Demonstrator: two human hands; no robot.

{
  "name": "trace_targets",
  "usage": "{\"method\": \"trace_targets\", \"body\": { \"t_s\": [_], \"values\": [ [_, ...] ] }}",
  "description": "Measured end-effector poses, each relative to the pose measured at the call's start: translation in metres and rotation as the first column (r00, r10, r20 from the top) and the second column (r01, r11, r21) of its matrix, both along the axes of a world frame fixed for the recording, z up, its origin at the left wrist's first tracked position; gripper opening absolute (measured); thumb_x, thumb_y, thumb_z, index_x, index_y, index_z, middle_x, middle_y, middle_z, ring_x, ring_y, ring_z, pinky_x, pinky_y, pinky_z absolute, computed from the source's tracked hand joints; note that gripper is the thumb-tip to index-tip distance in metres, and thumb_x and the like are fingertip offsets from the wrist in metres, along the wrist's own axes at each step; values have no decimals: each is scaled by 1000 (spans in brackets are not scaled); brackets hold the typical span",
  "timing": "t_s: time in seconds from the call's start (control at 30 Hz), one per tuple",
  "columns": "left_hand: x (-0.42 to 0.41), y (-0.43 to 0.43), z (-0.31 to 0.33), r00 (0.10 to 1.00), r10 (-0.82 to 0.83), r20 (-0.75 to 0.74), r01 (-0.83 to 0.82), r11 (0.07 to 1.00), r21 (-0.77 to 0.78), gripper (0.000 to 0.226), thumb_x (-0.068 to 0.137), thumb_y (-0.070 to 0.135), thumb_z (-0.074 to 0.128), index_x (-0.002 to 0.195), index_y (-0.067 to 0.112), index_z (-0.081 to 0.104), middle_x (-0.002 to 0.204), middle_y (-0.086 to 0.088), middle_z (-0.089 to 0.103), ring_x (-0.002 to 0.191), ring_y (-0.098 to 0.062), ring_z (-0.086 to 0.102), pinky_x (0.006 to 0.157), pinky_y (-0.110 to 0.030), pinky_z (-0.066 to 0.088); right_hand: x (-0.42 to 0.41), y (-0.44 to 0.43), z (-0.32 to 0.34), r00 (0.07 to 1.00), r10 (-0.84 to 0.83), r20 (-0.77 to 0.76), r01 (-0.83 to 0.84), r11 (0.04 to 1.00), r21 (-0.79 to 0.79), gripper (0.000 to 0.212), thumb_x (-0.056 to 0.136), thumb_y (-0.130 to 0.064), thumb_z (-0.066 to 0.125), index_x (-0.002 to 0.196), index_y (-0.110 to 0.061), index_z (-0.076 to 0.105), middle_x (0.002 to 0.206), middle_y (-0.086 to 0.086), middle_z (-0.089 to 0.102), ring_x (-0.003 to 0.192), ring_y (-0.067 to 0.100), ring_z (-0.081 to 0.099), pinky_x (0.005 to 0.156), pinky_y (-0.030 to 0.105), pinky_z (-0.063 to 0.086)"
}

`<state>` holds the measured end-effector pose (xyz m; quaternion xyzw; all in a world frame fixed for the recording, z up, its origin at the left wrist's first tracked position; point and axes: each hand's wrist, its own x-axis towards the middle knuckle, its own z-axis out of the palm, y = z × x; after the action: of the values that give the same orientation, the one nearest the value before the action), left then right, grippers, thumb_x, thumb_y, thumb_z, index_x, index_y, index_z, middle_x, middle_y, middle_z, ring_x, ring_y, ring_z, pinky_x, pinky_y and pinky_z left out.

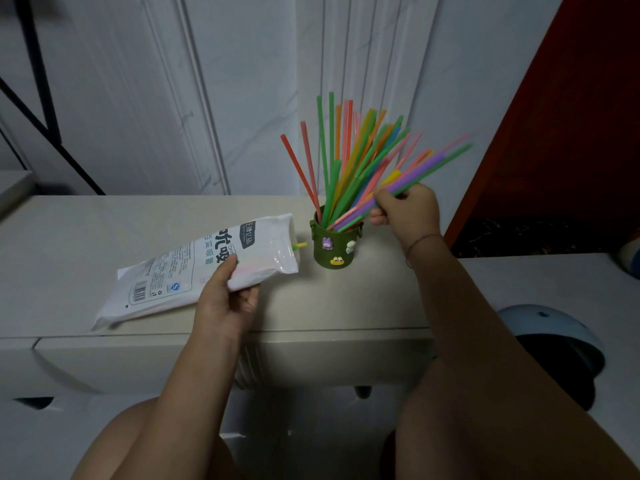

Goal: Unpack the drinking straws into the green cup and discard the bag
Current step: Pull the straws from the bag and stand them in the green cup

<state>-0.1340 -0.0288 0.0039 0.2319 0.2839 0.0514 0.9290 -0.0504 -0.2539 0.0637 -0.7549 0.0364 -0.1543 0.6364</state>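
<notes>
**Pale cabinet top, straws going into the cup**

Cream-white and bare, the cabinet top (104, 230) carried everything in the scene. The largest thing on it was the white plastic bag (194, 268), which lay slanted with its open mouth toward the cup. The left hand (225, 299) pinched the bag's near edge, thumb on the printed face and fingers beneath. At least 1 straw end (300, 244) poked from the mouth, so the bag was not empty; how many stayed inside could not be told.

Next in size was the fan of coloured straws (346, 161), which stood in the green cup (334, 245) and leaned in all directions. The cup sat upright just beside the bag's mouth, with 3 small figures stuck on its side.

The right hand (405, 209) was closed around a small bunch of purple, pink and green straws (415, 174), whose lower ends were already at the cup's rim.

The step in hand looked like the middle of unpacking. The next move probably called for letting that bunch slide down, then drawing out the remainder. Care was needed, since the crowded cup seemed liable to tip.
</notes>
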Motion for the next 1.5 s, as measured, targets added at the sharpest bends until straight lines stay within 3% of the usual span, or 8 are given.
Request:
{"method": "trace_targets", "body": {
  "t_s": [0.3,0.8,0.93,1.07,1.17,1.23,1.37,1.5],
  "values": [
    [0,-5,-1,999,-23,28,24,999,-34,13,87,5,62,96,14,64,74,-2,76,64,-15,73,49,-28,56,11,23,-31,986,68,-152,-94,981,-172,22,86,-13,62,91,8,66,58,5,62,37,3,58,55,26,57],
    [-1,-17,-1,996,-88,28,88,996,16,13,87,7,63,94,17,64,76,-1,76,67,-13,73,54,-28,59,-4,20,-31,991,52,-125,-51,999,15,22,82,-5,66,66,-9,52,62,11,61,45,11,61,58,27,56],
    [-1,-15,-4,994,-100,50,96,993,69,11,87,8,62,93,18,64,74,1,75,66,-10,72,58,-27,60,-18,17,-40,982,28,-188,7,984,181,19,84,-4,63,98,3,52,68,12,54,52,15,55,48,21,52],
    [-4,-18,-4,984,-154,94,122,951,284,29,83,10,67,111,16,65,93,-1,76,82,-11,72,66,-25,59,-43,32,-54,851,310,-423,6,800,600,20,95,-16,47,78,-8,54,53,3,54,39,9,52,51,24,47],
    [-10,-24,-1,976,-164,145,76,875,477,37,82,5,67,115,19,63,112,-4,72,103,-18,68,89,-35,54,-52,46,-62,746,505,-433,48,608,792,29,99,-30,39,94,-9,60,77,5,60,90,21,70,81,27,54],
    [-15,-24,2,966,-189,174,52,807,588,37,81,4,68,113,22,63,114,-1,71,106,-17,67,94,-38,51,-52,52,-63,730,521,-444,101,560,822,32,98,-30,42,115,-10,61,90,7,61,122,30,54,100,34,47],
    [-18,-21,5,955,-231,184,40,717,696,36,79,4,71,110,21,65,112,0,72,105,-16,67,96,-39,51,-51,59,-62,694,549,-466,109,559,822,36,97,-29,44,125,-10,56,115,7,61,93,24,60,88,37,46],
    [-15,-20,6,960,-188,209,9,764,645,35,81,0,67,110,20,64,110,-1,73,104,-17,68,91,-36,53,-54,59,-63,685,531,-498,98,610,786,18,95,-21,48,90,-11,62,90,8,62,76,21,56,69,34,50]
  ]
}}
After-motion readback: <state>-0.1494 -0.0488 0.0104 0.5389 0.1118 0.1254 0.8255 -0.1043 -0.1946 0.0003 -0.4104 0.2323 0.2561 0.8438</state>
